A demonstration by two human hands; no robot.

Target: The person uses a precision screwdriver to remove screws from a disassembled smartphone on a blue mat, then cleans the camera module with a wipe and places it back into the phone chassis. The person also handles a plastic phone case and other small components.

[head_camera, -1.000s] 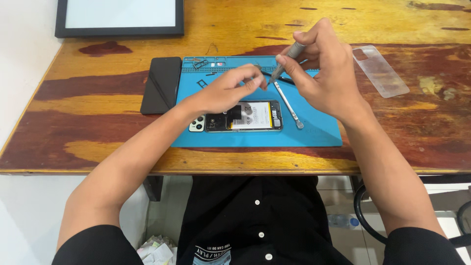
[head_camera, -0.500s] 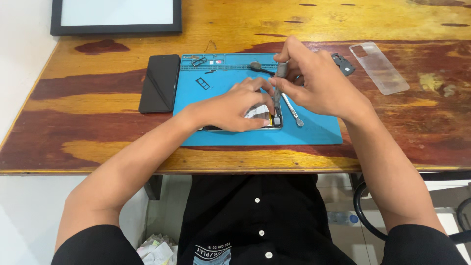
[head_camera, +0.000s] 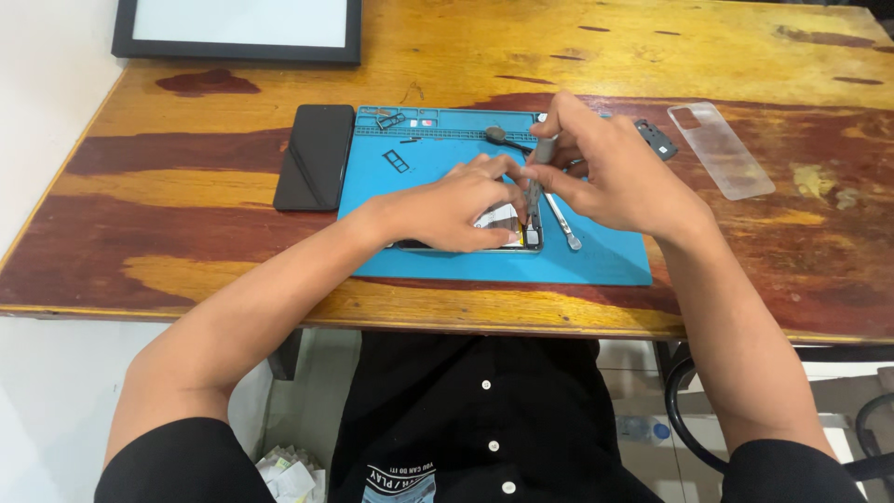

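An opened phone (head_camera: 507, 233) lies on a blue work mat (head_camera: 605, 261) on a wooden table, mostly covered by my hands. My left hand (head_camera: 447, 207) rests flat on the phone and pins it down. My right hand (head_camera: 610, 172) grips a grey screwdriver (head_camera: 535, 177) upright, its tip down on the phone's right end. A thin metal pry tool (head_camera: 562, 219) lies on the mat just right of the phone.
A black phone back panel (head_camera: 315, 156) lies left of the mat. A clear phone case (head_camera: 719, 149) and a small dark part (head_camera: 656, 138) sit to the right. Small parts (head_camera: 396, 140) lie on the mat's top. A dark-framed board (head_camera: 237, 28) stands at the far edge.
My right hand brought the screwdriver down from above the mat onto the phone. My left hand slid down and settled over the phone, covering most of it.
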